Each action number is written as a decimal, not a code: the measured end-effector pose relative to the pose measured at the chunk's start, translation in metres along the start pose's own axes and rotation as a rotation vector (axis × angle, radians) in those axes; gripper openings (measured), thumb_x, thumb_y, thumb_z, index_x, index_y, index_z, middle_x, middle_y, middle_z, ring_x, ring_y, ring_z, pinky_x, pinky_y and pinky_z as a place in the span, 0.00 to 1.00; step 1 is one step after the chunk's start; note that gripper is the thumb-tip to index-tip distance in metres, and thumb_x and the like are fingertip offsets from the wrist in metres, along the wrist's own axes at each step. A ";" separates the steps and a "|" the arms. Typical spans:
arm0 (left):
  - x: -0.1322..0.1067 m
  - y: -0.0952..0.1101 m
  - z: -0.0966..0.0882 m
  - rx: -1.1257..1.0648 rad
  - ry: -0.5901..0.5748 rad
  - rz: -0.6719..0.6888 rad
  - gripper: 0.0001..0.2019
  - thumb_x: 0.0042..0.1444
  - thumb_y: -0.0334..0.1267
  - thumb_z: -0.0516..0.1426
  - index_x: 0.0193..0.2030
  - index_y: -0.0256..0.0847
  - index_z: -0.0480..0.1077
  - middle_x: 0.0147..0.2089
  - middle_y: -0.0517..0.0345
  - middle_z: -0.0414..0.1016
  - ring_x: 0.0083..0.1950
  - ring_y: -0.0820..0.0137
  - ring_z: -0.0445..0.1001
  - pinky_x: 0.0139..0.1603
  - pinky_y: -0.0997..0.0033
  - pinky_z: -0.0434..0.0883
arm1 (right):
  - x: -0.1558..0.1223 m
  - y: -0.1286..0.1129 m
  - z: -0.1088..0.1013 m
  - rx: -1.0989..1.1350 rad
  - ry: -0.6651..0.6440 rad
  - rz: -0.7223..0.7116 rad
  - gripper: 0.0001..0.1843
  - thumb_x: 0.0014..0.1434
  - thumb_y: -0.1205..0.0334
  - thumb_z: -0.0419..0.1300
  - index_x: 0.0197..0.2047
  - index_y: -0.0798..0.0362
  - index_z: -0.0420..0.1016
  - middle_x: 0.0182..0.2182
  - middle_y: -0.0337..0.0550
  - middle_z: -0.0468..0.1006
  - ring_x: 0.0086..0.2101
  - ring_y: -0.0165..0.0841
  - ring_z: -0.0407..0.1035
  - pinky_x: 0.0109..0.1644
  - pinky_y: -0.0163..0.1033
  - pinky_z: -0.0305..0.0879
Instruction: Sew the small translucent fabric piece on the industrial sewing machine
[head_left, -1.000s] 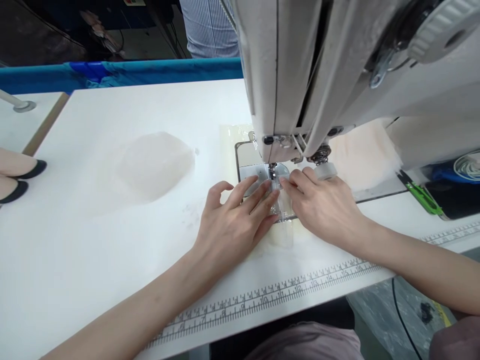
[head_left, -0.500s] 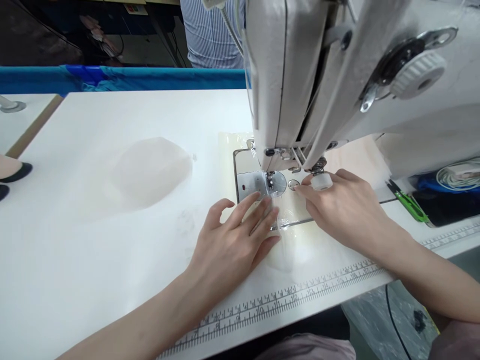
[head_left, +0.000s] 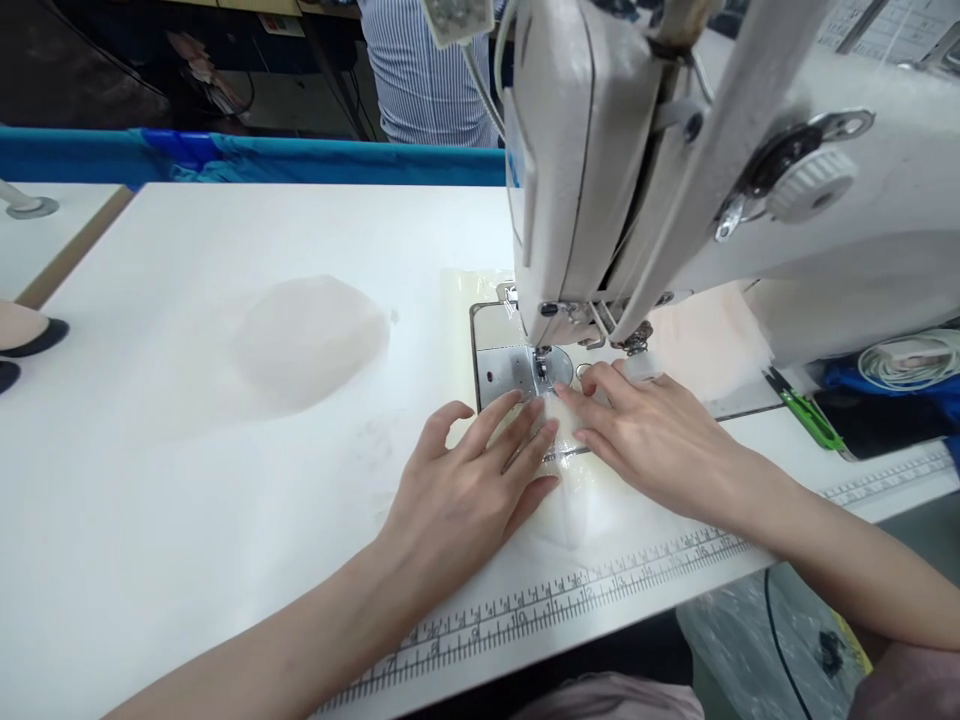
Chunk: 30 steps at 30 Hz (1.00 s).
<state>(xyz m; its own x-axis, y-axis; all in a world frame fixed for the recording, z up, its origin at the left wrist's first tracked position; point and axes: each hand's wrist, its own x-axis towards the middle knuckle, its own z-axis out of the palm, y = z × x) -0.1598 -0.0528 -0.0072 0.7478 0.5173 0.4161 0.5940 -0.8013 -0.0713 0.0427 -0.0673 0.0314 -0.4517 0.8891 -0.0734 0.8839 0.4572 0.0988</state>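
Observation:
My left hand (head_left: 471, 490) lies flat with its fingers spread at the front edge of the metal needle plate (head_left: 499, 370). My right hand (head_left: 645, 430) rests just right of the presser foot (head_left: 541, 362), fingers stretched out and apart, the index fingertip close to the foot. Between and under both hands runs a thin see-through piece of fabric (head_left: 566, 505), hard to make out against the white table. Above them stands the head of a white sewing machine (head_left: 570, 180). The needle's tip is too small to tell.
Pale sheer fabric (head_left: 709, 335) lies beneath the machine arm. Green thread snips (head_left: 814, 420) and a dark phone (head_left: 885, 425) are at the right. A faint oval sheer piece (head_left: 315, 345) lies left. A ruler strip (head_left: 555, 605) follows the table's front edge. Beyond sits a person in a striped shirt (head_left: 431, 80).
My right hand has shifted left, its fingers now nearer the presser foot and my left hand. My left hand stays in place. The view has moved slightly.

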 end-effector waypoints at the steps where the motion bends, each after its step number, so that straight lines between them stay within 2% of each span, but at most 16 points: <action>1: 0.000 0.000 0.000 -0.001 0.004 -0.001 0.14 0.67 0.42 0.51 0.54 0.41 0.70 0.57 0.54 0.74 0.60 0.60 0.70 0.53 0.55 0.61 | -0.001 0.000 -0.001 0.013 -0.006 -0.015 0.23 0.69 0.61 0.47 0.64 0.57 0.62 0.48 0.53 0.74 0.44 0.41 0.68 0.41 0.44 0.62; 5: 0.000 0.001 -0.001 -0.006 0.010 0.003 0.14 0.67 0.41 0.51 0.55 0.41 0.70 0.57 0.53 0.74 0.60 0.60 0.70 0.53 0.55 0.61 | -0.005 -0.001 -0.002 0.013 0.002 -0.037 0.22 0.69 0.60 0.48 0.64 0.52 0.62 0.49 0.50 0.74 0.46 0.40 0.68 0.43 0.45 0.61; 9: -0.001 0.001 -0.002 -0.020 0.008 0.005 0.14 0.66 0.41 0.53 0.54 0.41 0.71 0.57 0.53 0.75 0.59 0.59 0.71 0.52 0.56 0.62 | -0.004 -0.001 0.003 -0.072 0.032 0.020 0.25 0.68 0.56 0.49 0.65 0.57 0.60 0.50 0.55 0.74 0.48 0.43 0.67 0.44 0.46 0.61; 14: -0.001 0.000 -0.002 -0.019 -0.005 -0.006 0.14 0.66 0.40 0.53 0.55 0.42 0.70 0.58 0.52 0.74 0.60 0.59 0.70 0.53 0.56 0.62 | 0.003 0.005 0.004 -0.061 0.111 0.076 0.24 0.69 0.50 0.46 0.59 0.54 0.69 0.48 0.56 0.74 0.45 0.42 0.68 0.47 0.47 0.61; 17: 0.000 0.000 -0.001 -0.021 -0.001 0.000 0.14 0.66 0.40 0.53 0.55 0.42 0.70 0.58 0.52 0.74 0.59 0.59 0.70 0.52 0.56 0.62 | 0.009 0.009 0.009 0.047 0.223 0.127 0.21 0.70 0.54 0.45 0.54 0.52 0.74 0.45 0.51 0.76 0.44 0.40 0.69 0.47 0.46 0.60; 20: 0.000 -0.001 0.000 -0.015 0.014 0.011 0.14 0.65 0.40 0.53 0.54 0.41 0.70 0.57 0.52 0.74 0.59 0.59 0.71 0.52 0.56 0.62 | 0.018 0.014 0.021 0.291 0.310 0.189 0.16 0.67 0.55 0.52 0.52 0.49 0.74 0.43 0.44 0.77 0.46 0.39 0.68 0.50 0.44 0.60; 24: 0.001 -0.001 0.000 0.006 0.028 0.018 0.13 0.66 0.40 0.52 0.54 0.41 0.71 0.56 0.53 0.75 0.58 0.60 0.71 0.51 0.56 0.62 | 0.032 0.018 0.033 0.540 0.319 0.336 0.16 0.59 0.51 0.62 0.46 0.51 0.74 0.46 0.45 0.75 0.48 0.40 0.66 0.51 0.45 0.60; 28: -0.001 0.000 -0.001 0.003 0.022 0.029 0.13 0.67 0.40 0.51 0.53 0.41 0.71 0.56 0.54 0.75 0.58 0.61 0.71 0.51 0.56 0.63 | 0.042 0.018 0.035 0.634 0.311 0.328 0.08 0.61 0.55 0.59 0.39 0.50 0.74 0.46 0.43 0.75 0.50 0.39 0.65 0.54 0.46 0.58; 30: -0.003 0.001 -0.002 -0.004 0.021 0.027 0.13 0.67 0.40 0.50 0.53 0.41 0.71 0.56 0.53 0.75 0.59 0.61 0.71 0.52 0.56 0.63 | 0.043 0.018 0.035 0.651 0.286 0.299 0.08 0.63 0.56 0.57 0.37 0.50 0.74 0.44 0.41 0.76 0.49 0.38 0.64 0.54 0.46 0.57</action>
<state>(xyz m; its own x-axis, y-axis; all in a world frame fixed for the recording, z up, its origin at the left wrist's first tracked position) -0.1617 -0.0559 -0.0068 0.7573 0.4888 0.4331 0.5722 -0.8163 -0.0793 0.0436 -0.0213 -0.0046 -0.1179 0.9841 0.1329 0.8266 0.1715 -0.5361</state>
